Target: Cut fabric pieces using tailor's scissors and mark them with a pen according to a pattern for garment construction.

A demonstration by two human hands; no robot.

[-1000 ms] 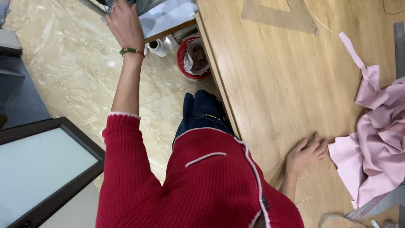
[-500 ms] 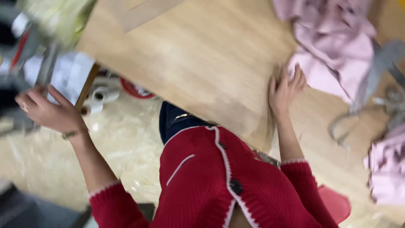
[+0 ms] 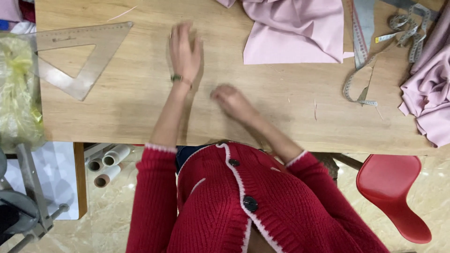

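- At the far left of the frame I see a yellow-green plastic bag (image 3: pixel 18 89) on the table's end. Paper rolls (image 3: pixel 108 161) lie on the floor below it.
- Beside the bag, a clear triangle ruler (image 3: pixel 84 77) lies flat on the wooden table (image 3: pixel 131 112), well apart from both hands.
- The left hand (image 3: pixel 185 47), a green band at its wrist, has come back. A second ago it reached off the table edge toward the floor side; now it is over the bare wood left of centre. Its fingers are spread and it holds nothing. It is motion-blurred, so I cannot tell whether it touches the board.
- The right hand (image 3: pixel 232 100) has shifted from near the cloth to the middle of the frame, low over the bare table. Its fingers look loosely bent, but the blur hides whether it pinches anything.
- The folded pink cloth (image 3: pixel 295 30) sits at upper centre, right of the left hand and not touched by either hand.
- Further right lie a tape measure (image 3: pixel 370 70) and a second heap of pink fabric (image 3: pixel 429 93).
- A red stool (image 3: pixel 393 192) stands at the lower right.
- So I judge both hands are back at the work surface, with nothing gripped.
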